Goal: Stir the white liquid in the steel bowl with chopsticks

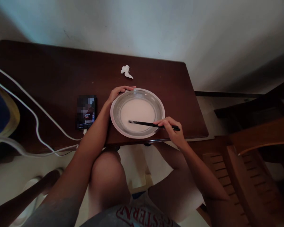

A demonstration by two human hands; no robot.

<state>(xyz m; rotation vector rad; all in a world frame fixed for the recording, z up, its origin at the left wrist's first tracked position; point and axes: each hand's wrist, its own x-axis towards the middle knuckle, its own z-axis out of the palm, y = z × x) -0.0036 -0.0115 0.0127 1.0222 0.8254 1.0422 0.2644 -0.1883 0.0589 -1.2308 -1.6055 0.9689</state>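
A metal bowl (116,123) holds a smooth, whitish liquid (138,110) and sits at the table's near edge. My left hand (119,92) curls around the bowl's far left rim and steadies it, its thumb side partly hidden. In my right hand (170,127), closed at the near right rim, is a pair of black chopsticks (144,123), held close together. They slant low across the bowl to the left, and their whitened tips are at the liquid.
The dark brown table (49,72) stands against a pale wall. Left of the bowl lies a phone (86,112) with its screen lit and white cables (38,121) running off. A crumpled tissue (126,71) is behind the bowl; a wooden chair (217,160) stands right.
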